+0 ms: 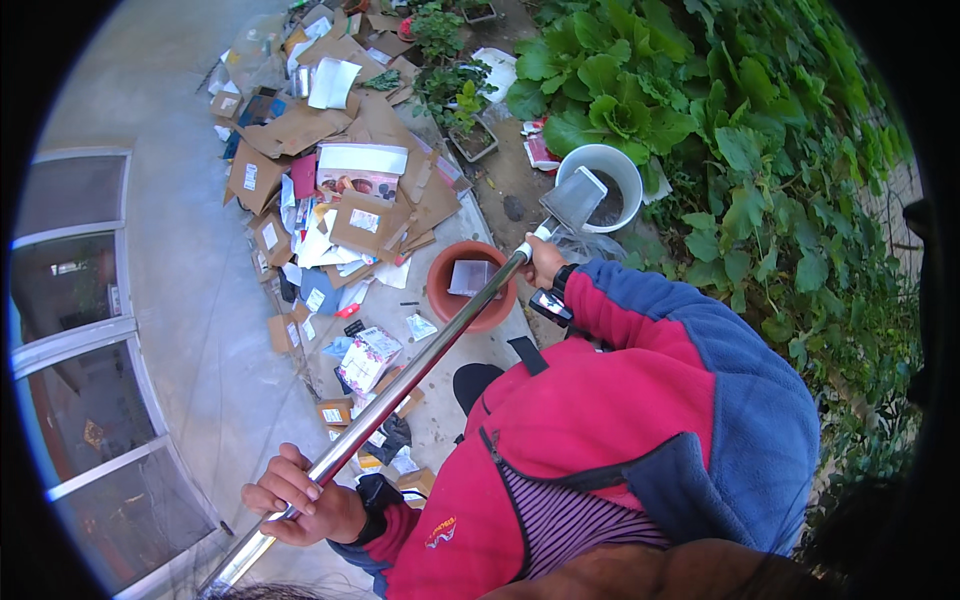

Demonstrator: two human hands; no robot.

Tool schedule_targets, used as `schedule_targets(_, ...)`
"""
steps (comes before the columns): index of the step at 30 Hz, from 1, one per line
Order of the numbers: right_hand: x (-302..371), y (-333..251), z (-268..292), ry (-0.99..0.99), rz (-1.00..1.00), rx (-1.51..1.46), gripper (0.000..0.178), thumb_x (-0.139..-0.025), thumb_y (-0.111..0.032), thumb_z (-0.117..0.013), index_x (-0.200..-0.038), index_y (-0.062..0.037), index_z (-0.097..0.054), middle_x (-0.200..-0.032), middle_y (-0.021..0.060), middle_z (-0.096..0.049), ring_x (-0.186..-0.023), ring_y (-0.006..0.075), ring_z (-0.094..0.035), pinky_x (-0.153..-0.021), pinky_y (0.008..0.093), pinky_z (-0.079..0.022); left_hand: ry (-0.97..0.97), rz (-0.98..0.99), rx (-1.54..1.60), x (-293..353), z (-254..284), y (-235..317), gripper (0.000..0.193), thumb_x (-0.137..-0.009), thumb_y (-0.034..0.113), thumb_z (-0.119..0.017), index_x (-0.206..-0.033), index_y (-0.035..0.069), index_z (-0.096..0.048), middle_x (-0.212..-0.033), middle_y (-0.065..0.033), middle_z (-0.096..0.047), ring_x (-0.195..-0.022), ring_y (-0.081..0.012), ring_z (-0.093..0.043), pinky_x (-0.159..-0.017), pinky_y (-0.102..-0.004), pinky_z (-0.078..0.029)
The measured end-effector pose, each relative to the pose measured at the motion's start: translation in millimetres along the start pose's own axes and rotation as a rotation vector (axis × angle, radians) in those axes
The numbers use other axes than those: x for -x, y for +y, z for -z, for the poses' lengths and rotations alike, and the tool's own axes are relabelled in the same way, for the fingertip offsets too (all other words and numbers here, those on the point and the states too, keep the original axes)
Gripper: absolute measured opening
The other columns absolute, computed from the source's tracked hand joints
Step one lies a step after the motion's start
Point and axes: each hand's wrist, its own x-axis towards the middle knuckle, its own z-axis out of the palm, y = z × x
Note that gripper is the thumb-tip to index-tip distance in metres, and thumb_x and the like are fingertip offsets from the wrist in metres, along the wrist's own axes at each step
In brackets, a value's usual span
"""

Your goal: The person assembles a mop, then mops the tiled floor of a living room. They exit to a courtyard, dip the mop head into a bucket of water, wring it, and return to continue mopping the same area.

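Observation:
A long shiny metal pole (405, 380) runs slantwise across my body, with a grey square-sided scoop (575, 198) at its far end. My left hand (300, 498) is closed round the pole's lower part. Up near the scoop, my right hand (545, 262) grips the same pole by its white collar. The scoop rests at or over the near-left rim of a round white bucket (634, 185); whether it touches cannot be made out. Something dark lies inside the bucket. Under the pole stands a terracotta-coloured pot (440, 285) holding a clear plastic container (472, 278).
Flattened cardboard boxes (300, 130), papers and packages pile along the wall at left. A white flowered box (368, 358) lies nearer. Dense leafy plants (740, 150) fill the right side. A potted plant (473, 140) stands beyond the bucket. Framed windows (75, 290) line the left wall.

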Motion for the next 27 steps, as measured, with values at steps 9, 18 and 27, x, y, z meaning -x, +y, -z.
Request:
schedule_targets(9,44,-19,-19,-0.295,-0.179,-0.089,0.032,-0.087,-0.035,-0.047,-0.086,-0.0056,-0.059,-0.073,0.0055,-0.066,-0.053,0.0143,-0.048,-0.046,0.0269,-0.031,0.225,-0.143,-0.007,22,25,49,0.030,-0.094,0.035,-0.051,-0.080,0.013,-0.036,-0.057,0.0038,-0.038,-0.053,-0.0067,-0.039,-0.063,-0.0303,-0.028)
schedule_targets(18,67,-1,-63,-0.277,-0.276,-0.102,0.016,-0.088,-0.021,-0.054,-0.088,-0.0056,-0.052,-0.074,0.0032,-0.058,-0.065,0.0179,-0.056,-0.050,0.0266,-0.038,0.719,-0.252,-0.115,121,101,114,0.024,-0.094,0.029,-0.052,-0.079,0.013,-0.041,-0.062,0.0045,-0.035,-0.054,-0.0070,-0.038,-0.059,-0.0262,-0.030)
schedule_targets(27,69,49,-139,-0.265,-0.212,0.008,0.006,-0.083,-0.011,-0.051,-0.083,-0.0057,-0.050,-0.068,0.0033,-0.055,-0.064,0.0183,-0.055,-0.066,0.0318,-0.050,1.275,-0.269,-0.028,243,152,79,0.026,-0.091,0.023,-0.048,-0.067,0.017,-0.040,-0.057,0.0062,-0.038,-0.052,-0.0066,-0.040,-0.054,-0.0252,-0.035)
